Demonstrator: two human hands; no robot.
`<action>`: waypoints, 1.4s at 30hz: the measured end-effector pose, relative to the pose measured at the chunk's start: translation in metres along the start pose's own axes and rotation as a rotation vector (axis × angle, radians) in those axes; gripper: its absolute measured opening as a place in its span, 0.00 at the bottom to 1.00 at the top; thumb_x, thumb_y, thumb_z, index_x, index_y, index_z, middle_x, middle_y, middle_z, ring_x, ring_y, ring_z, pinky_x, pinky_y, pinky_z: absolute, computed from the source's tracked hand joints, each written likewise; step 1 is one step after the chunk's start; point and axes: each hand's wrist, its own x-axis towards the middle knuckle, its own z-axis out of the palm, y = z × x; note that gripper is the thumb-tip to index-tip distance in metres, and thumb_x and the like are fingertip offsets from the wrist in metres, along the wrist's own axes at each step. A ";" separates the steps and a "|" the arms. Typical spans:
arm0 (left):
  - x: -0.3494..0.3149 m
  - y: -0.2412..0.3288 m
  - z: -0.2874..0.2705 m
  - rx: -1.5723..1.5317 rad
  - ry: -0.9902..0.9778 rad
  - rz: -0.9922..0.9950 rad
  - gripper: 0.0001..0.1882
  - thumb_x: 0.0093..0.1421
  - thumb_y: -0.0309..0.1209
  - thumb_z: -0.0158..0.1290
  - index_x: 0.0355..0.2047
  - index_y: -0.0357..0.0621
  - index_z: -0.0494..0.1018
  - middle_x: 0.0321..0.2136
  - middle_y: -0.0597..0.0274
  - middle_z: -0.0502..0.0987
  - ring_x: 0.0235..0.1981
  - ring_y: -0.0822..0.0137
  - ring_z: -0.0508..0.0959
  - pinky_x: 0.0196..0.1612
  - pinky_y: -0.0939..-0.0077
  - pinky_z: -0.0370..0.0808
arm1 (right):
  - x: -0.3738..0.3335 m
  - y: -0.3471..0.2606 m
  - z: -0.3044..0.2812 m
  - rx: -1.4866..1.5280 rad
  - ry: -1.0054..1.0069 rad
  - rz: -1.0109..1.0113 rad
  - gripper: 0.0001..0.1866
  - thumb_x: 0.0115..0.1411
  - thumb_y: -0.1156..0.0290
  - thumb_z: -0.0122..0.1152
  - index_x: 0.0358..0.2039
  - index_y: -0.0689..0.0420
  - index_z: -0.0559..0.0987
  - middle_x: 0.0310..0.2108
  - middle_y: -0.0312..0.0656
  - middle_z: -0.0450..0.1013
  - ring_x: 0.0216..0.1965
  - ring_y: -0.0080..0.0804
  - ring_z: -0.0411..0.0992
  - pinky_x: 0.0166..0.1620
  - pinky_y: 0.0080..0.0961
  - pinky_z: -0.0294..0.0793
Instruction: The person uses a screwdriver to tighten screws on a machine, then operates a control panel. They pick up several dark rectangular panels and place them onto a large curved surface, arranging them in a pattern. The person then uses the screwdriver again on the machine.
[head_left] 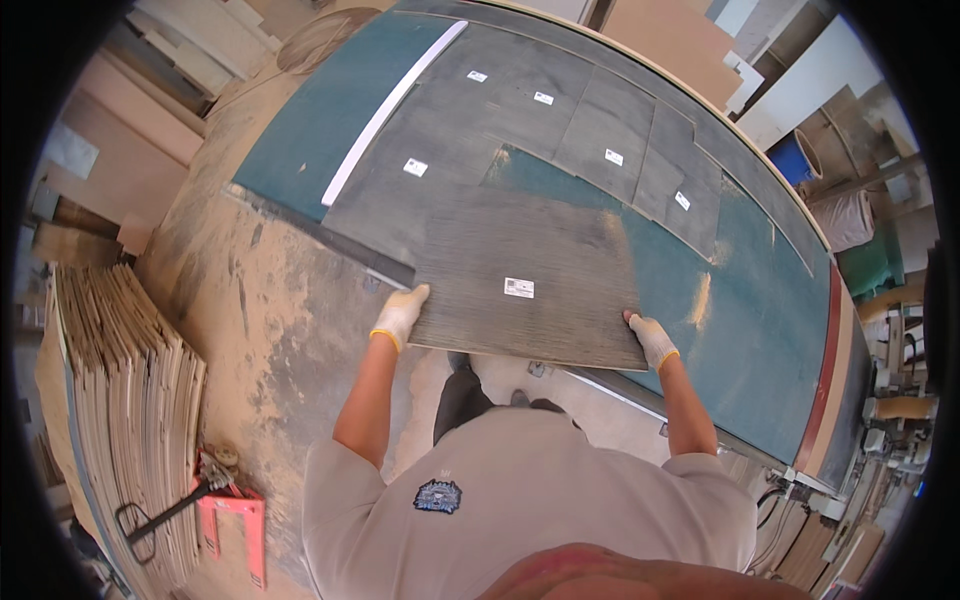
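Observation:
Between my two gloved hands is a dark grey wood-grain panel point(520, 240) with a white label point(519, 288) near its middle. My left hand point(400, 312) grips the panel's left edge close to the near corner. On the opposite edge, my right hand point(652, 338) is closed near the right corner, thumb on top. The near edge of the panel sticks out past the green table surface point(740, 330), over the floor. Beyond it lie several similar labelled dark panels point(610, 125) side by side on that surface.
A long white strip point(395, 110) lies across the table at the left. On the dusty floor at the left are a tall stack of thin boards point(125, 400) and a red pallet jack point(235, 515). A blue bin point(795, 158) stands past the far right edge.

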 end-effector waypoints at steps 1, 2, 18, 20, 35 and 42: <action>-0.025 -0.014 -0.005 -0.027 0.051 -0.034 0.40 0.64 0.54 0.56 0.60 0.25 0.72 0.57 0.34 0.77 0.58 0.49 0.78 0.62 0.60 0.70 | -0.013 -0.002 -0.001 -0.055 0.032 -0.015 0.31 0.66 0.50 0.64 0.51 0.69 0.79 0.45 0.51 0.80 0.47 0.38 0.79 0.52 0.34 0.76; -0.049 -0.030 -0.001 -0.011 0.129 -0.003 0.39 0.64 0.54 0.56 0.58 0.25 0.72 0.55 0.35 0.78 0.55 0.50 0.79 0.60 0.61 0.71 | -0.025 -0.003 0.000 -0.101 0.022 -0.011 0.30 0.66 0.51 0.63 0.51 0.70 0.79 0.45 0.50 0.80 0.47 0.38 0.78 0.52 0.34 0.76; -0.416 -0.411 0.081 0.095 1.058 -0.245 0.44 0.66 0.64 0.47 0.68 0.40 0.67 0.62 0.40 0.73 0.62 0.41 0.74 0.67 0.56 0.68 | -0.074 0.018 0.172 -0.129 -1.053 0.014 0.27 0.60 0.68 0.63 0.59 0.65 0.75 0.57 0.54 0.76 0.57 0.51 0.75 0.59 0.52 0.76; -0.454 -0.498 0.144 -0.114 1.101 -0.427 0.40 0.67 0.62 0.47 0.63 0.39 0.70 0.60 0.38 0.75 0.60 0.40 0.75 0.64 0.51 0.71 | -0.104 0.055 0.230 -0.272 -0.985 0.112 0.28 0.60 0.67 0.63 0.61 0.63 0.74 0.58 0.50 0.74 0.58 0.51 0.72 0.62 0.52 0.72; -0.768 -0.841 0.828 -1.550 0.676 -1.261 0.25 0.65 0.49 0.54 0.52 0.41 0.78 0.35 0.45 0.84 0.37 0.48 0.83 0.42 0.53 0.78 | -0.397 0.639 0.404 -1.069 -1.014 -0.356 0.23 0.53 0.61 0.72 0.41 0.67 0.77 0.36 0.40 0.72 0.36 0.32 0.68 0.42 0.36 0.72; -0.773 -0.837 0.732 -1.894 0.976 -1.002 0.21 0.67 0.45 0.55 0.50 0.40 0.77 0.31 0.57 0.82 0.28 0.65 0.79 0.32 0.69 0.75 | -0.488 0.835 0.447 -0.991 -1.211 -0.125 0.28 0.54 0.57 0.76 0.44 0.64 0.75 0.46 0.43 0.73 0.45 0.31 0.68 0.50 0.33 0.69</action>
